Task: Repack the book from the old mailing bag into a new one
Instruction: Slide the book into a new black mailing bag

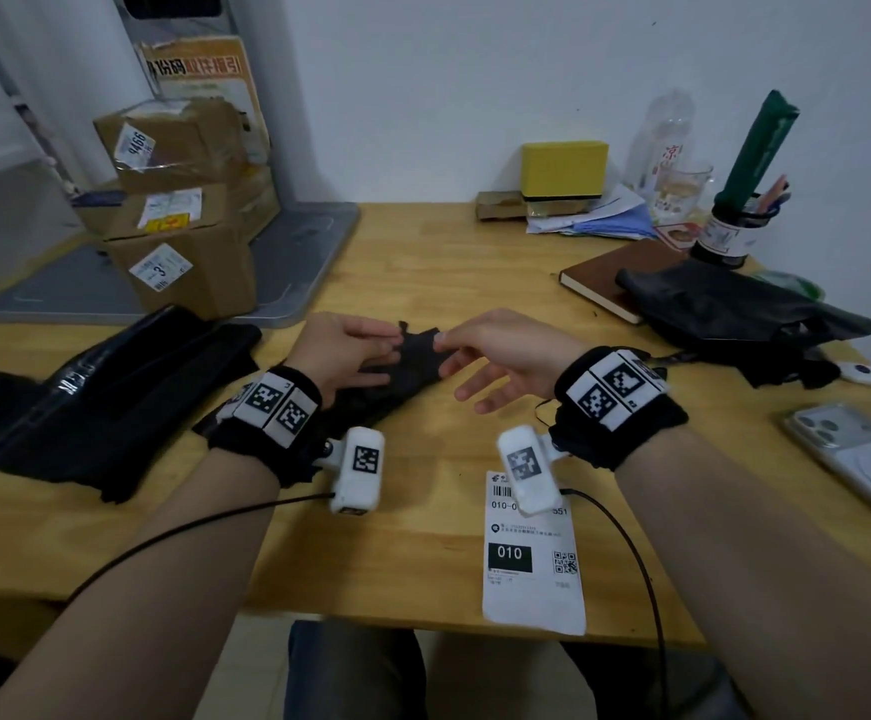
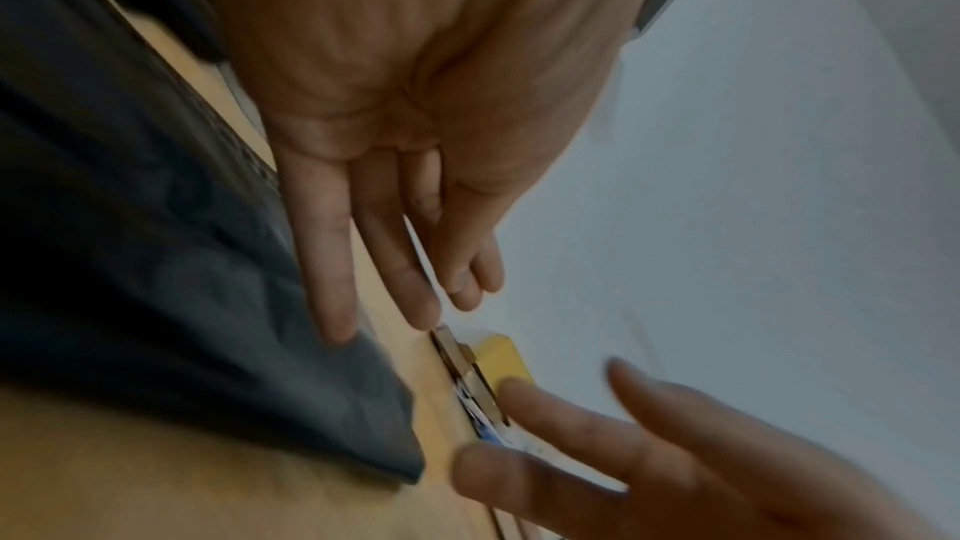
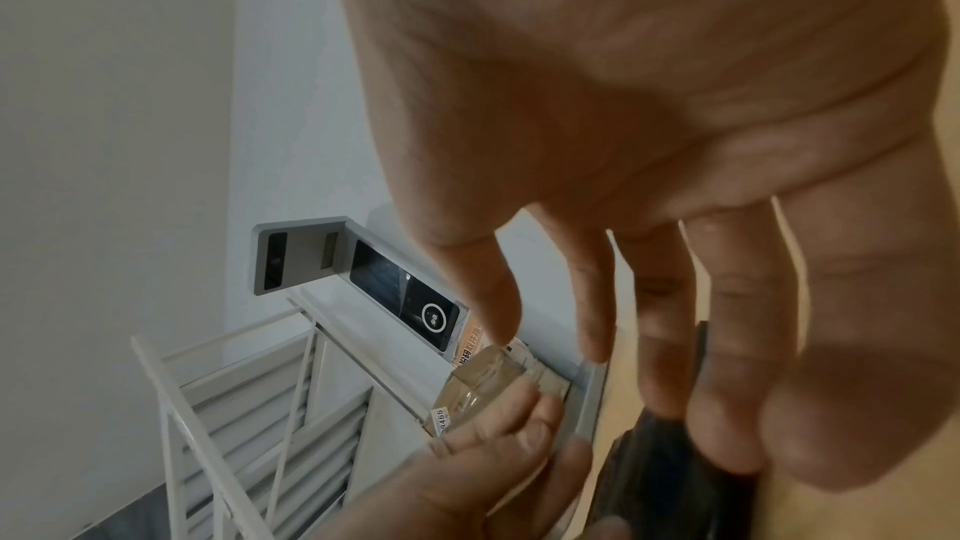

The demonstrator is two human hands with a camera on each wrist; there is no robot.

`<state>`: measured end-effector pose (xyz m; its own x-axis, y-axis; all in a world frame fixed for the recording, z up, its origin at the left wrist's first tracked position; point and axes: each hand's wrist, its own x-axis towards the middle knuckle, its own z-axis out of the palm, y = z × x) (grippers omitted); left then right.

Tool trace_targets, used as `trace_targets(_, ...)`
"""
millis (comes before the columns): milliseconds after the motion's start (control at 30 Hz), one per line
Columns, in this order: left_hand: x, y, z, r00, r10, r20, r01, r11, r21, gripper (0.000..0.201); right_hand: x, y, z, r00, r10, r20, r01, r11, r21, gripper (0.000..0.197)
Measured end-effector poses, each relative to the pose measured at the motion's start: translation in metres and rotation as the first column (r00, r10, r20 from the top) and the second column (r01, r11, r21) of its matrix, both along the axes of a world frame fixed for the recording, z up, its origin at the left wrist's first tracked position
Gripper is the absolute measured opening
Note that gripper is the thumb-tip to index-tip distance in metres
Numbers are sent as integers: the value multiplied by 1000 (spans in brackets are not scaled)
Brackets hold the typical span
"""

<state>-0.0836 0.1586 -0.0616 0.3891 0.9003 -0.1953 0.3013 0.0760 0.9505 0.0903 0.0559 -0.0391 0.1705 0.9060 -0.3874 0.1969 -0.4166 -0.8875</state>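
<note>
Looking down from the head camera, I saw my left hand (image 1: 342,350) and my right hand (image 1: 501,350) meeting over a small black bag (image 1: 397,366) lying flat on the wooden table (image 1: 423,262). Both hands pinched its far edge between thumb and forefinger, while the other fingers of the right hand spread loosely above the table. Only this view showed the brown book (image 1: 615,280) out on the table to the right, with a crumpled black bag (image 1: 734,309) lying partly over it. It also showed a pile of black bags (image 1: 90,392) on the left, a white shipping label (image 1: 532,553) near the table's front edge, stacked cardboard boxes (image 1: 178,210) and a phone (image 1: 859,459). My left wrist camera, blurred, showed the left palm from below, its long fingers (image 2: 322,261) straight and one fingertip touching the dark plastic, with a yellow block (image 2: 506,358) far behind. My right wrist camera showed the right fingers (image 3: 727,343) hanging loosely apart over the bag's edge; the pinch itself was hidden there. It alone showed a grey device (image 3: 322,257) with a dark screen against the wall.
</note>
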Motion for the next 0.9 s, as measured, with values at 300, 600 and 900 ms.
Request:
trace_targets(300,-2,23,6,798,184,-573,14,946,323,42,14,1,-9,995,-83,-48,83,997,-1,35)
trace_targets(600,-29,38,4,839,33,-543,-55,998,-25,44,-9,7,-6,987,142,-82,-149,985,-89,36)
trace_targets(900,-13,7,3,938,-127,-321,52,971,-232,36,-12,5,-13,991,131,-19,-132,985,-113,42)
